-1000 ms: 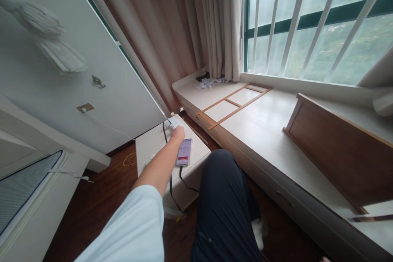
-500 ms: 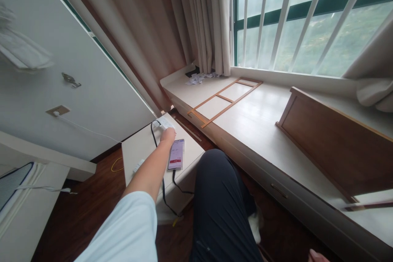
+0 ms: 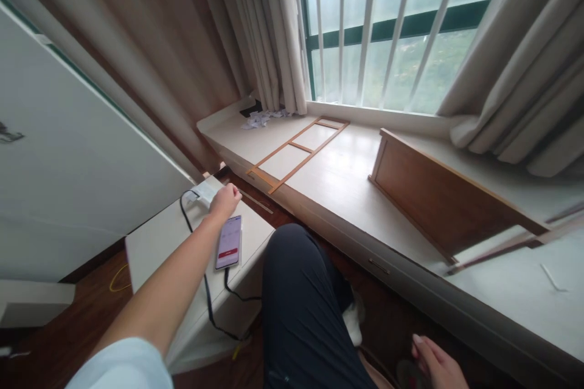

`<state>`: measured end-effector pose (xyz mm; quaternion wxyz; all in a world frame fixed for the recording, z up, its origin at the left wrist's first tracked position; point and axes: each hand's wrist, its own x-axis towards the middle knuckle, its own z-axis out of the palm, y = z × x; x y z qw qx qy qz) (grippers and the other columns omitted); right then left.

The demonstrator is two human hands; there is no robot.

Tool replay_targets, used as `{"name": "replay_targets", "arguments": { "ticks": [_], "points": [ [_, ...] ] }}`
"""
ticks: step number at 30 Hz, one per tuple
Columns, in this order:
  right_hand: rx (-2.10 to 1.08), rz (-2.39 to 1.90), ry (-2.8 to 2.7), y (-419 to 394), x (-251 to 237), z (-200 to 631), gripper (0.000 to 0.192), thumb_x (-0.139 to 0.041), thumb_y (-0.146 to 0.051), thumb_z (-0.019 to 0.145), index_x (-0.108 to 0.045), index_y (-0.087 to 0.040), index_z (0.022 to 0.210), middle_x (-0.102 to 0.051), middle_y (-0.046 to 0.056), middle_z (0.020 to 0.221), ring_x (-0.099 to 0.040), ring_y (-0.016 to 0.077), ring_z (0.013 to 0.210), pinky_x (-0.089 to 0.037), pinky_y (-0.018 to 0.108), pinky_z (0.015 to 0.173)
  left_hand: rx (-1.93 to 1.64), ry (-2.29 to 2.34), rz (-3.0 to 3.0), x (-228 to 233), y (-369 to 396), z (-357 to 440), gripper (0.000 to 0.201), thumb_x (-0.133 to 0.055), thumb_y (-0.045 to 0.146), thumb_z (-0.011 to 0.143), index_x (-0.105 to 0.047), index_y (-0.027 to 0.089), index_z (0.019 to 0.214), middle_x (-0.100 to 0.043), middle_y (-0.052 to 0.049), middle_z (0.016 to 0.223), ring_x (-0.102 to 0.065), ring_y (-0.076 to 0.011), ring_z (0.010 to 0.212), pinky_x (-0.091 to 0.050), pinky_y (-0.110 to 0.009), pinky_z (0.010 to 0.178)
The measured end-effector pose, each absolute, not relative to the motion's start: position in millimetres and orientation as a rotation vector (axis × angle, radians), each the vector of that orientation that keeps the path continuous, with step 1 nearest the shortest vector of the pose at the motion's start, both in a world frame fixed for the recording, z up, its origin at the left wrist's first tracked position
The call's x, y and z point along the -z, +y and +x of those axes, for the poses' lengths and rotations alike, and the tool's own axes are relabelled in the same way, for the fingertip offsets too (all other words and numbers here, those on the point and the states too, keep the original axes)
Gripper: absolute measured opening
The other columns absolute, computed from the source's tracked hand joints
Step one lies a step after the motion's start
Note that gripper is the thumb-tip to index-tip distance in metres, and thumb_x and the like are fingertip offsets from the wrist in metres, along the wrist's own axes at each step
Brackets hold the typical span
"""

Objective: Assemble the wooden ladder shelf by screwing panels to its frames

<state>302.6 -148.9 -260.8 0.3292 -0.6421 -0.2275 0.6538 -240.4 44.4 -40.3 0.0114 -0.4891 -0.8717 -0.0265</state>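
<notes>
My left hand (image 3: 225, 199) is closed in a loose fist over the far end of the white bedside cabinet (image 3: 152, 243), beside a white packet (image 3: 207, 189). Whatever its curled fingers may hold is hidden. Just below that hand a phone (image 3: 229, 243) lies face up, its screen lit with a red bar, and a black cable (image 3: 228, 282) runs from its lower end. My right hand (image 3: 438, 364) is at the bottom edge, low beside my leg, partly cut off. Its fingers are bent together, and I cannot make out anything in them.
A white window bench (image 3: 347, 194) runs along the right. On it lie a thin wooden frame (image 3: 301, 147), a brown wooden panel (image 3: 438, 188) and paper scraps (image 3: 261, 120). My bent knee (image 3: 296, 267) is between cabinet and bench. Another black cable (image 3: 208, 298) hangs off the cabinet.
The view has turned to the right. My left hand has drawn back slightly from the white packet, its fist now showing. More of my right hand has come into view at the bottom.
</notes>
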Motion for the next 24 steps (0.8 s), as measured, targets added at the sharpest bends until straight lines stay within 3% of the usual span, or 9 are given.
{"name": "replay_targets", "arguments": {
  "ticks": [4,8,11,14,17,20,24],
  "points": [
    [-1.416,-1.62,-1.021,-139.6,233.0,291.2,0.067,-0.061,-0.084,0.077,-0.054,-0.02,0.061,-0.043,-0.004,0.056,-0.04,0.0122,0.053,-0.033,0.026,0.05,0.465,-2.44,-1.895,8.9,39.6,-159.4,0.014,-0.056,0.03,0.09,-0.065,0.02,0.094,-0.073,-0.004,0.093,-0.066,-0.0203,0.088,-0.048,-0.028,0.085],
    [-1.255,-1.502,-1.425,-131.0,193.3,291.6,0.049,-0.053,-0.064,0.096,-0.066,-0.02,0.079,-0.059,0.001,0.07,-0.054,0.0169,0.067,-0.045,0.028,0.064,0.928,-2.2,-2.509,2.2,5.6,-48.0,0.016,-0.06,0.037,0.088,-0.068,0.024,0.087,-0.07,-0.001,0.082,-0.063,-0.0191,0.075,-0.049,-0.029,0.073],
    [-1.163,-1.381,-1.492,-129.6,167.7,296.7,0.036,-0.057,-0.052,0.098,-0.071,-0.022,0.11,-0.065,0.001,0.079,-0.058,0.0166,0.069,-0.048,0.028,0.067,0.864,-2.159,-3.041,23.0,-22.1,33.6,0.015,-0.059,0.032,0.09,-0.07,0.023,0.086,-0.069,-0.002,0.08,-0.061,-0.0178,0.071,-0.046,-0.028,0.066],
    [-1.094,-1.264,-1.465,-129.3,150.4,305.1,0.037,-0.063,-0.045,0.097,-0.066,-0.025,0.128,-0.069,0.001,0.088,-0.057,0.0143,0.066,-0.049,0.026,0.065,0.758,-2.097,-3.392,53.1,-39.8,95.7,0.01,-0.061,0.024,0.086,-0.07,0.021,0.084,-0.069,-0.003,0.08,-0.058,-0.0164,0.07,-0.044,-0.028,0.064],
    [-1.023,-1.255,-1.41,-128.2,141.0,317.6,0.033,-0.066,-0.041,0.096,-0.068,-0.025,0.125,-0.072,0.002,0.091,-0.058,0.0137,0.067,-0.05,0.025,0.063,0.708,-2.051,-3.602,76.4,-49.5,134.3,0.01,-0.062,0.023,0.087,-0.07,0.02,0.083,-0.069,-0.003,0.082,-0.058,-0.016,0.074,-0.044,-0.027,0.069],
    [-0.952,-1.292,-1.364,-126.4,139.8,331.6,0.021,-0.068,-0.04,0.096,-0.074,-0.024,0.108,-0.073,0.003,0.089,-0.061,0.0148,0.07,-0.05,0.026,0.065,0.806,-2.155,-3.658,89.8,-53.6,154.3,0.013,-0.064,0.028,0.09,-0.071,0.019,0.085,-0.069,-0.003,0.085,-0.059,-0.0161,0.078,-0.044,-0.027,0.071],
    [-0.887,-1.266,-1.361,-121.7,144.5,344.4,0.018,-0.066,-0.036,0.099,-0.076,-0.022,0.097,-0.072,0.003,0.085,-0.064,0.0161,0.074,-0.05,0.027,0.068,0.847,-2.454,-3.704,98.6,-50.4,164.8,0.022,-0.064,0.038,0.092,-0.069,0.017,0.092,-0.062,0.001,0.073,-0.053,-0.0131,0.063,-0.04,-0.026,0.061]
  ]
}}
